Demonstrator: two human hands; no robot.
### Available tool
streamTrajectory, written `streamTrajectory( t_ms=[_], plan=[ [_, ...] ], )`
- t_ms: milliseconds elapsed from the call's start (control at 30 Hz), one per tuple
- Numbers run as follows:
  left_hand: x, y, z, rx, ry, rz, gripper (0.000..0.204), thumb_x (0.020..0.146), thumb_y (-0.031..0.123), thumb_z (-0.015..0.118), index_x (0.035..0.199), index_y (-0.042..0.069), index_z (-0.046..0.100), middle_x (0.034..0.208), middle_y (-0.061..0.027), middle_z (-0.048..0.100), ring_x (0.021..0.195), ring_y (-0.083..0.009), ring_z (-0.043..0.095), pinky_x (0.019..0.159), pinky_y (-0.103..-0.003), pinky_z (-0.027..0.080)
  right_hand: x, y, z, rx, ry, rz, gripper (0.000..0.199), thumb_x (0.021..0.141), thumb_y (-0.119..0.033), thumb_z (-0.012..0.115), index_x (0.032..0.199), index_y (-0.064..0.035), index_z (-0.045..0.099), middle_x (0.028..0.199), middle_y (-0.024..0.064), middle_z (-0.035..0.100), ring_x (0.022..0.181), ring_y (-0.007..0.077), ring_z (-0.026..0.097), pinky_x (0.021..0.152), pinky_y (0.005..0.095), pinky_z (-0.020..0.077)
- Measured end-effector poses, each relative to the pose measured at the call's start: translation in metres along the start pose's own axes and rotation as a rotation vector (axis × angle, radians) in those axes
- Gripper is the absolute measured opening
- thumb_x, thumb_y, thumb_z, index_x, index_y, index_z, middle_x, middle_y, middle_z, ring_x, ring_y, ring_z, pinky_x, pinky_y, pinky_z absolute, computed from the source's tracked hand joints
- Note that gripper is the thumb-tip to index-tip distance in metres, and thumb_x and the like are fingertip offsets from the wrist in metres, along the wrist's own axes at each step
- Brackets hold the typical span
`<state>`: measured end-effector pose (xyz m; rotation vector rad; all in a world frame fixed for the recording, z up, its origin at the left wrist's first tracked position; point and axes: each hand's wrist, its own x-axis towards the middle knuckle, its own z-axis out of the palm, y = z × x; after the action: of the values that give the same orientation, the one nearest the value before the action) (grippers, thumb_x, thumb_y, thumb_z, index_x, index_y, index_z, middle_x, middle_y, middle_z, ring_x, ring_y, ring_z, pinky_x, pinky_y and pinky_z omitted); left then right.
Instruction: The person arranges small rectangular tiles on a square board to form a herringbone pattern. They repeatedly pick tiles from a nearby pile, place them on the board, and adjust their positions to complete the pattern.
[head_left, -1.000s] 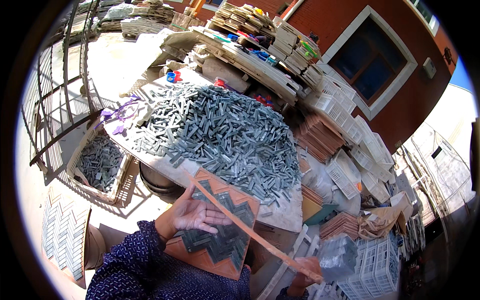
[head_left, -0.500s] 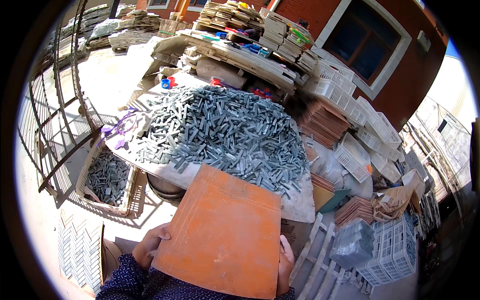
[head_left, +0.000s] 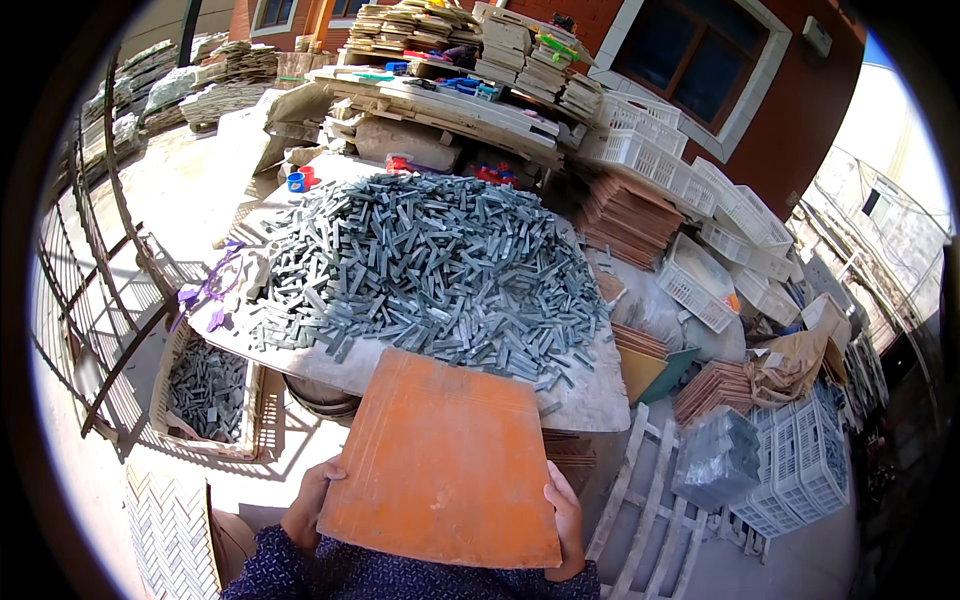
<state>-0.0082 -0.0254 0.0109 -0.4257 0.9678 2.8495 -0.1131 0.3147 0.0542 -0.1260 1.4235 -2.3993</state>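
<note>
An orange square board [head_left: 440, 460] is held between my two hands, its far edge over the near edge of the table [head_left: 590, 410]. My left hand [head_left: 315, 500] grips its left edge, fingers mostly underneath. On the right edge my right hand [head_left: 565, 515] is closed round it, with the fingertips showing at the side. Scuffs and pale scratches mark the board's bare face. Beyond it, a wide heap of small grey-green stone strips [head_left: 420, 265] covers most of the table.
A crate of stone strips [head_left: 205, 390] stands left of the table, above a herringbone tile panel [head_left: 170, 530]. Stacked brown boards [head_left: 630, 215], white plastic crates [head_left: 695, 280], a wooden pallet [head_left: 650, 500] and wrapped tiles [head_left: 715, 455] stand at the right. A metal railing [head_left: 110, 230] rises far left.
The board has turned to sit squarer and lies slightly lower in view, with both hands still on its sides. The surroundings have shifted leftward as the view moved.
</note>
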Motion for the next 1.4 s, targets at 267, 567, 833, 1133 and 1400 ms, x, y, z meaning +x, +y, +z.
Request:
streamTrajectory(
  t_ms=[267, 567, 833, 1133, 1400],
  plan=[
    [0.043, 0.012, -0.005, 0.174, 0.055, 0.038, 0.062, 0.076, 0.021, 0.053, 0.131, -0.005, 0.040, 0.113, -0.0194, 0.058, 0.094, -0.0296, 0.062, 0.083, -0.039, 0.052, 0.056, 0.000, -0.007, 0.100, -0.106, 0.080, 0.048, 0.091, -0.005, 0.041, 0.137, 0.0085, 0.034, 0.135, 0.0159, 0.047, 0.121, 0.0207, 0.048, 0.100, 0.0295, 0.0370],
    [0.007, -0.008, 0.007, 0.341, 0.185, 0.035, 0.051, 0.084, 0.021, 0.055, 0.125, -0.007, 0.046, 0.116, -0.0181, 0.057, 0.100, -0.0232, 0.059, 0.084, -0.033, 0.049, 0.020, 0.038, -0.036, -0.074, 0.051, -0.088, 0.046, 0.092, -0.006, 0.049, 0.134, 0.0082, 0.039, 0.129, 0.0138, 0.052, 0.114, 0.0193, 0.053, 0.095, 0.0307, 0.0420],
    [0.016, -0.019, -0.015, 1.450, 0.406, 0.684, 0.031, 0.086, 0.013, 0.059, 0.111, -0.005, 0.061, 0.098, -0.0106, 0.061, 0.079, -0.0147, 0.059, 0.066, -0.028, 0.049, 0.018, 0.086, -0.053, -0.694, 0.390, -0.309, 0.051, 0.089, -0.017, 0.059, 0.131, 0.0072, 0.045, 0.126, 0.0178, 0.054, 0.112, 0.0216, 0.055, 0.094, 0.0317, 0.0426],
    [0.028, -0.046, -0.047, 1.377, 0.396, 0.740, 0.051, 0.081, 0.003, 0.059, 0.131, 0.004, 0.051, 0.091, -0.0096, 0.057, 0.075, -0.0182, 0.055, 0.065, -0.028, 0.048, 0.010, 0.086, -0.036, -0.941, 0.302, -0.076, 0.052, 0.088, -0.018, 0.057, 0.134, 0.0009, 0.043, 0.123, 0.0205, 0.057, 0.113, 0.0278, 0.056, 0.093, 0.0325, 0.0437],
    [0.077, 0.009, -0.004, 1.566, 0.265, 0.779, 0.034, 0.083, 0.007, 0.057, 0.116, -0.002, 0.058, 0.112, -0.0186, 0.059, 0.096, -0.0323, 0.061, 0.080, -0.037, 0.051, 0.086, 0.038, -0.025, -1.228, 0.156, -0.448, 0.048, 0.086, -0.014, 0.060, 0.129, 0.0025, 0.046, 0.126, 0.0237, 0.053, 0.116, 0.0361, 0.052, 0.096, 0.0378, 0.0430]
  ],
)
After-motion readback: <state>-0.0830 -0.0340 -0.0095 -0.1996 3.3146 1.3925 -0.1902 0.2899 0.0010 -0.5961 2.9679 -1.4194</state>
